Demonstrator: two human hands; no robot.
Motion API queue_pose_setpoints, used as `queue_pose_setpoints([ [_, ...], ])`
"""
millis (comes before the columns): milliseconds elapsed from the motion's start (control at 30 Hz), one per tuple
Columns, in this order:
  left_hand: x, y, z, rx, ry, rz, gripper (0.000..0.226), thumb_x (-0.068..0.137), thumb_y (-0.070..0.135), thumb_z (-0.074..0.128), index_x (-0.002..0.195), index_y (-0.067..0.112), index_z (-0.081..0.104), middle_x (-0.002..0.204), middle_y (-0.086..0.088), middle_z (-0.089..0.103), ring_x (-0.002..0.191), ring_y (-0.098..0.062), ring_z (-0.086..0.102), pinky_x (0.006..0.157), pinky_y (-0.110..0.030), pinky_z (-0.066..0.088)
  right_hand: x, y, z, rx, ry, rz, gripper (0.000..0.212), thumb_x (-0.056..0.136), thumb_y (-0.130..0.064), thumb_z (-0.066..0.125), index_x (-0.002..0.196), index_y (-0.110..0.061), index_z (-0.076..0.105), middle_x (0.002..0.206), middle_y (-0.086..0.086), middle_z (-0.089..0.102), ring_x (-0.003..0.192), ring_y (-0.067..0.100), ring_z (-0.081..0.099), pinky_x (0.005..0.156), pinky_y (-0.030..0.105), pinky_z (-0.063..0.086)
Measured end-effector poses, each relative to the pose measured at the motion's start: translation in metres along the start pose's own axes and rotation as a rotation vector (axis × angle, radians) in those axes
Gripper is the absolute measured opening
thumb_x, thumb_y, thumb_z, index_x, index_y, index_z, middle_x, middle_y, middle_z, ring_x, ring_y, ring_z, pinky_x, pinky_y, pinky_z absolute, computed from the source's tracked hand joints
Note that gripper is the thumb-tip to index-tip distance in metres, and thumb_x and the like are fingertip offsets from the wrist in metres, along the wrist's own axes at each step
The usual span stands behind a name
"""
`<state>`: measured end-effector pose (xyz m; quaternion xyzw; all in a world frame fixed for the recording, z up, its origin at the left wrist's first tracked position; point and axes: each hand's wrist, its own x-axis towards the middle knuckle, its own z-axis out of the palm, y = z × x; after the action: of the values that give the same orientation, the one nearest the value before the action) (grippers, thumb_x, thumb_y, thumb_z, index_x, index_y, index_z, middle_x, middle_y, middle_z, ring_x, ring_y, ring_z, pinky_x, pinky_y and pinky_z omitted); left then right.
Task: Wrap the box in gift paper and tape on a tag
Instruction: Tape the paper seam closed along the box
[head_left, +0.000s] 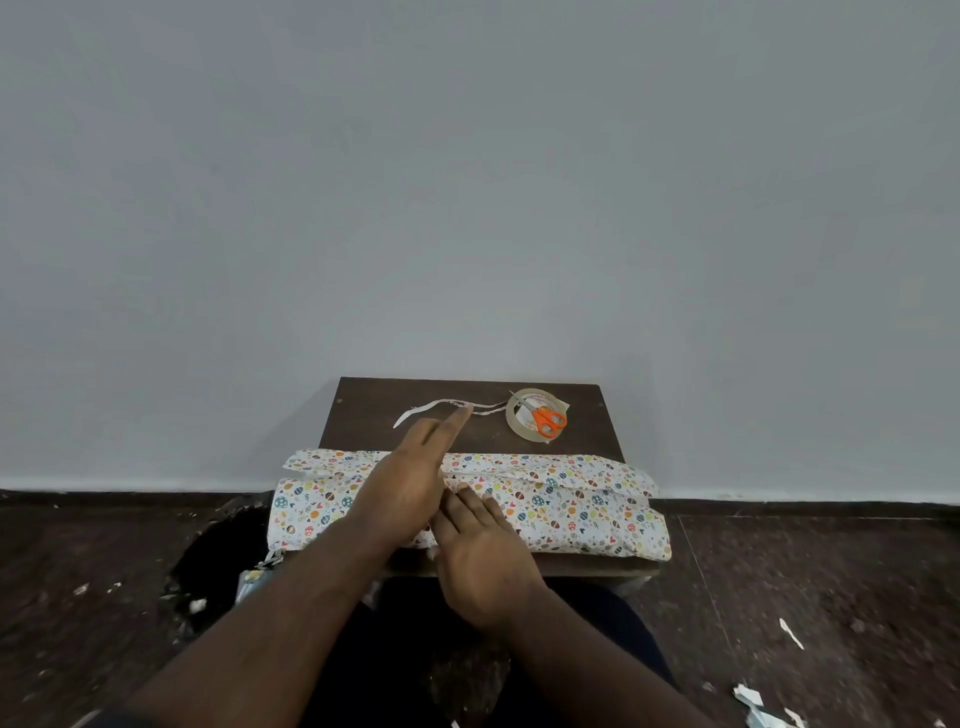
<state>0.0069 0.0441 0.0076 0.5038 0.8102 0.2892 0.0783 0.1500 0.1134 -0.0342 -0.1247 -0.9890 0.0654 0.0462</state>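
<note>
You are pressing the gift paper (561, 499) seam with flat right hand (483, 556), left hand (410, 478) open; taping and tag are remaining

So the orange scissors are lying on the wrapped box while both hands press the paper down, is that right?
Not quite. In the head view the orange scissors lie on the tape roll at the back of the table, not on the wrapped box. The right hand does press the paper; the left hand reaches forward over it, fingers straight.
</note>
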Motion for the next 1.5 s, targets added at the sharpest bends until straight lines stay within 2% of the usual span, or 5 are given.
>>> queue_pose_setpoints([
  [133, 0.003, 0.004, -0.007, 0.036, -0.012, 0.014, 0.090, 0.090, -0.004, 0.052, 0.160, 0.041, 0.018, 0.141, 0.005, 0.042, 0.094, -0.024, 0.064, 0.066, -0.041, 0.054, 0.004, 0.005, -0.004, 0.042, -0.042, 0.020, 0.062, 0.106, -0.041, 0.028, 0.159, -0.009, 0.024, 0.167, 0.014, 0.020, 0.157, 0.031, 0.010, 0.120, 0.040, -0.007],
  [233, 0.003, 0.007, -0.006, 0.077, -0.008, 0.008, 0.089, 0.091, -0.001, 0.055, 0.161, 0.039, 0.017, 0.139, 0.004, 0.044, 0.077, -0.018, 0.056, 0.060, -0.030, 0.045, 0.006, 0.002, -0.006, 0.064, -0.054, 0.046, 0.063, 0.108, -0.039, 0.033, 0.161, -0.010, 0.017, 0.169, 0.011, 0.013, 0.157, 0.027, 0.002, 0.120, 0.038, -0.011],
  [333, 0.001, 0.007, -0.002, 0.075, -0.006, 0.003, 0.088, 0.093, 0.000, 0.054, 0.161, 0.039, 0.015, 0.139, 0.003, 0.044, 0.077, -0.015, 0.054, 0.062, -0.028, 0.045, 0.009, -0.001, -0.008, 0.080, -0.088, 0.062, 0.064, 0.108, -0.038, 0.033, 0.161, -0.009, 0.012, 0.170, 0.011, 0.009, 0.157, 0.027, -0.001, 0.120, 0.038, -0.011],
  [533, -0.007, 0.010, -0.001, 0.098, -0.009, -0.028, 0.086, 0.096, 0.006, 0.051, 0.161, 0.042, 0.010, 0.138, 0.005, 0.037, 0.086, -0.012, 0.046, 0.074, -0.025, 0.036, 0.012, -0.001, -0.012, 0.103, -0.138, 0.087, 0.064, 0.106, -0.032, 0.034, 0.161, -0.007, 0.015, 0.169, 0.012, 0.013, 0.157, 0.027, 0.003, 0.125, 0.042, -0.005],
  [1500, -0.011, 0.003, 0.004, 0.095, -0.017, -0.033, 0.089, 0.094, 0.002, 0.054, 0.162, 0.039, 0.010, 0.119, 0.004, 0.039, 0.067, -0.015, 0.047, 0.058, -0.030, 0.043, 0.012, 0.008, -0.019, 0.256, -0.054, 0.050, 0.063, 0.092, 0.001, 0.044, 0.154, -0.010, 0.038, 0.160, 0.008, 0.036, 0.151, 0.024, 0.025, 0.126, 0.037, 0.004],
])
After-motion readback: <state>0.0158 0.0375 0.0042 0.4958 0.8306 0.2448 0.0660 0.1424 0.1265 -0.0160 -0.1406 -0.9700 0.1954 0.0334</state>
